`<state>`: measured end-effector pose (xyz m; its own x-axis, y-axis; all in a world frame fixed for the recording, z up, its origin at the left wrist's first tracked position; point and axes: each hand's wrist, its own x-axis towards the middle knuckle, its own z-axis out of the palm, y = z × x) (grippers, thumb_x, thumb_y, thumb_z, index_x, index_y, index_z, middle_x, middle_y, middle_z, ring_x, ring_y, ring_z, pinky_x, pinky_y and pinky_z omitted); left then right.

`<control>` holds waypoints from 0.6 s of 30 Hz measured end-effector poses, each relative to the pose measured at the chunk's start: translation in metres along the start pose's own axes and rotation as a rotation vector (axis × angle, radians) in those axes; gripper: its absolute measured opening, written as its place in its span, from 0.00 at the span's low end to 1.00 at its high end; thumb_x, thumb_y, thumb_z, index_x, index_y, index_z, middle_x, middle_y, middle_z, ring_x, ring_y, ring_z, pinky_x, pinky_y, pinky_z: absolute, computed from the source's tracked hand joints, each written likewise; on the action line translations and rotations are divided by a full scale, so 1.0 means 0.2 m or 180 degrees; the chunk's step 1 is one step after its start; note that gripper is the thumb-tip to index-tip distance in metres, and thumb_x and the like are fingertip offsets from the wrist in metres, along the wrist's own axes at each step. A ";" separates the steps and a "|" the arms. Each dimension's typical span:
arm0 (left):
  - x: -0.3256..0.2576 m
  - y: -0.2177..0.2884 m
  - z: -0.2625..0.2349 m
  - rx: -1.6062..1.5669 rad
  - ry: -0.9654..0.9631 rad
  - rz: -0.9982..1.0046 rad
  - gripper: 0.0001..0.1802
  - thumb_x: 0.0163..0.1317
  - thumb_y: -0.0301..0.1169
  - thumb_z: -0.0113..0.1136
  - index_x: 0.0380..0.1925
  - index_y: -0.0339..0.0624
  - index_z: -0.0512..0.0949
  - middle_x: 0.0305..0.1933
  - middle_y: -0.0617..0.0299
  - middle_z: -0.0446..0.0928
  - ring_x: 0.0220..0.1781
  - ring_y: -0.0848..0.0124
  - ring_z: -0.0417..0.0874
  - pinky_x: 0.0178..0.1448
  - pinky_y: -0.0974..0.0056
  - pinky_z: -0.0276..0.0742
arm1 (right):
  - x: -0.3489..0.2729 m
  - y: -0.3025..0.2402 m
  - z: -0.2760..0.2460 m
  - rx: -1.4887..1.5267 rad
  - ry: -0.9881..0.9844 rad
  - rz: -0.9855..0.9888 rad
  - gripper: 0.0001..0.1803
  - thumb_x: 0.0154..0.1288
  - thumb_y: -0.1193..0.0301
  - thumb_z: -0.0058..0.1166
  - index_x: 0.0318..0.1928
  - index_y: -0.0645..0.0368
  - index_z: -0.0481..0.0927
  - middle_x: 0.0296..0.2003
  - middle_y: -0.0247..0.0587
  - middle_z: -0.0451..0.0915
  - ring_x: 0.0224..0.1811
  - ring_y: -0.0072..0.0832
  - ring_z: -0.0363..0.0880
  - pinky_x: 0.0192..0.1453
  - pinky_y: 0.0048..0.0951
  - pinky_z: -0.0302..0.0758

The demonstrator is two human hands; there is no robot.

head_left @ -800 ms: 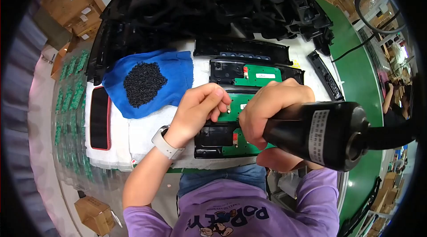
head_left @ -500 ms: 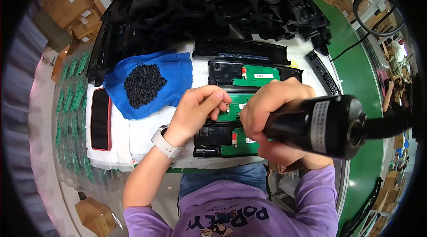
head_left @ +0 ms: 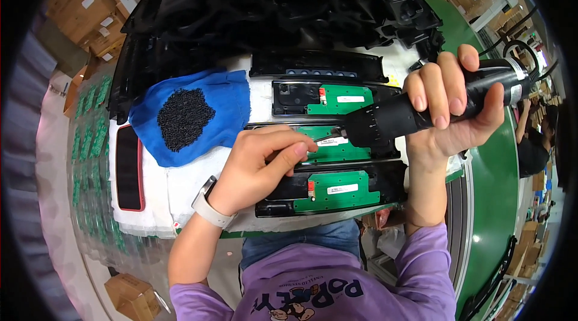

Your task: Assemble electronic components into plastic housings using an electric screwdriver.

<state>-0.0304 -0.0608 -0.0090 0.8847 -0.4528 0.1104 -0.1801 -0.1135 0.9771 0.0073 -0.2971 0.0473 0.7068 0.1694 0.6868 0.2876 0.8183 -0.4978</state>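
Note:
My right hand (head_left: pixel 448 101) is wrapped round a black electric screwdriver (head_left: pixel 385 119), tilted so its bit points left. My left hand (head_left: pixel 262 161) pinches with thumb and forefinger at the bit's tip; whatever is between them is too small to make out. Under both hands lies a black plastic housing with a green circuit board (head_left: pixel 343 151) in it, partly covered by the fingers and the tool. Nearer me lies a second housing with a green board (head_left: pixel 328 199), and farther off a third board (head_left: pixel 337 104). Each of these two boards shows a red connector.
A heap of small black screws (head_left: pixel 183 119) lies on a blue cloth (head_left: pixel 232 101) at the left, beside a red-edged phone (head_left: pixel 129 167). Black plastic mouldings (head_left: pixel 271 14) are piled at the back. Bagged green boards (head_left: pixel 90 158) stand at the far left; a green surface (head_left: pixel 494 200) runs along the right.
My right hand has lifted the screwdriver up off the middle board and tipped it from upright-looking to slanting left. My left fingertips have moved slightly and now meet the bit.

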 end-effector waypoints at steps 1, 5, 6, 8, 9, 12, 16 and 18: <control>0.00 0.01 0.00 -0.0003 -0.0010 -0.0002 0.09 0.64 0.27 0.56 0.35 0.32 0.81 0.26 0.61 0.77 0.21 0.78 0.76 0.26 0.73 0.71 | 0.00 0.01 0.00 -0.0006 0.0009 -0.0002 0.24 0.68 0.50 0.44 0.50 0.57 0.72 0.22 0.30 0.70 0.18 0.22 0.67 0.33 0.31 0.69; 0.00 0.01 0.00 -0.0026 -0.0110 0.0016 0.07 0.63 0.25 0.57 0.35 0.32 0.82 0.25 0.61 0.76 0.21 0.78 0.76 0.25 0.74 0.70 | -0.01 0.03 0.00 0.0025 0.0053 0.0077 0.24 0.68 0.51 0.43 0.51 0.57 0.72 0.23 0.31 0.71 0.18 0.23 0.68 0.33 0.32 0.69; 0.00 0.01 0.00 -0.0016 -0.0115 0.0012 0.07 0.62 0.24 0.57 0.35 0.32 0.82 0.25 0.61 0.76 0.20 0.79 0.76 0.24 0.74 0.70 | -0.01 0.04 0.00 0.0039 0.0061 0.0100 0.24 0.68 0.51 0.43 0.51 0.57 0.72 0.22 0.31 0.70 0.18 0.23 0.68 0.33 0.32 0.69; -0.01 0.00 0.00 0.0004 -0.0116 0.0019 0.06 0.61 0.24 0.58 0.35 0.32 0.82 0.25 0.61 0.76 0.20 0.79 0.76 0.24 0.74 0.70 | -0.02 0.05 0.00 0.0064 0.0047 0.0131 0.24 0.69 0.51 0.42 0.51 0.58 0.72 0.22 0.31 0.70 0.17 0.24 0.68 0.33 0.33 0.70; -0.01 0.00 0.00 0.0040 -0.0103 0.0026 0.06 0.61 0.23 0.59 0.34 0.32 0.82 0.24 0.61 0.76 0.20 0.79 0.76 0.24 0.74 0.70 | -0.02 0.06 0.00 0.0057 0.0047 0.0132 0.24 0.69 0.51 0.42 0.51 0.58 0.72 0.22 0.31 0.70 0.17 0.24 0.68 0.33 0.33 0.70; -0.01 0.00 0.01 0.0082 -0.0065 -0.0065 0.06 0.59 0.21 0.59 0.34 0.33 0.83 0.27 0.62 0.77 0.21 0.79 0.75 0.25 0.75 0.68 | -0.02 0.07 0.00 0.0014 0.0062 0.0151 0.24 0.69 0.51 0.42 0.50 0.58 0.71 0.21 0.31 0.70 0.16 0.24 0.67 0.32 0.34 0.70; -0.01 -0.01 0.01 0.0076 -0.0085 -0.0139 0.06 0.58 0.21 0.60 0.35 0.33 0.84 0.27 0.62 0.78 0.21 0.79 0.75 0.25 0.75 0.69 | -0.03 0.07 0.01 -0.0012 0.0023 0.0154 0.24 0.69 0.51 0.41 0.51 0.58 0.71 0.22 0.31 0.70 0.16 0.24 0.68 0.32 0.34 0.70; -0.01 -0.02 0.02 0.0143 0.0010 0.0055 0.05 0.58 0.22 0.62 0.33 0.31 0.82 0.23 0.61 0.77 0.21 0.78 0.77 0.24 0.75 0.69 | -0.03 0.07 0.02 -0.0073 0.0208 0.0175 0.23 0.69 0.51 0.41 0.50 0.57 0.72 0.21 0.31 0.70 0.16 0.24 0.67 0.32 0.33 0.70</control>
<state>-0.0328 -0.0622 -0.0141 0.8827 -0.4522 0.1279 -0.2143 -0.1452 0.9659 0.0036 -0.2841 0.0386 0.7623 0.1768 0.6225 0.2615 0.7957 -0.5463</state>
